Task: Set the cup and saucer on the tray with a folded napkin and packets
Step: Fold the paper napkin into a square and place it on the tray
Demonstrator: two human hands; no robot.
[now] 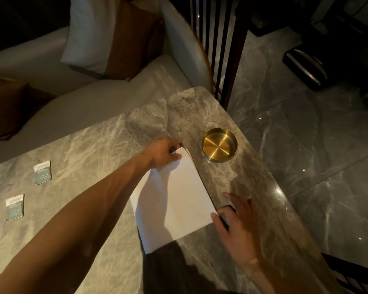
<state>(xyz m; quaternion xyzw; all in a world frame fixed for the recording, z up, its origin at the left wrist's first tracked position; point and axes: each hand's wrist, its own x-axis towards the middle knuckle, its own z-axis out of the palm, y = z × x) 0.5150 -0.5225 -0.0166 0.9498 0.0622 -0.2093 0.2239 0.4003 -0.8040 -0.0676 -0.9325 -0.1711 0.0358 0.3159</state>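
While the far corner of the white paper napkin is pinched by the left hand, its near right corner is best pinned flat by the released right hand.

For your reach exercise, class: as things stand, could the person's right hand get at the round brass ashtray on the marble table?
Probably yes. The right hand rests open by the white paper napkin's near corner, and only bare grey marble table lies between it and the round brass ashtray.
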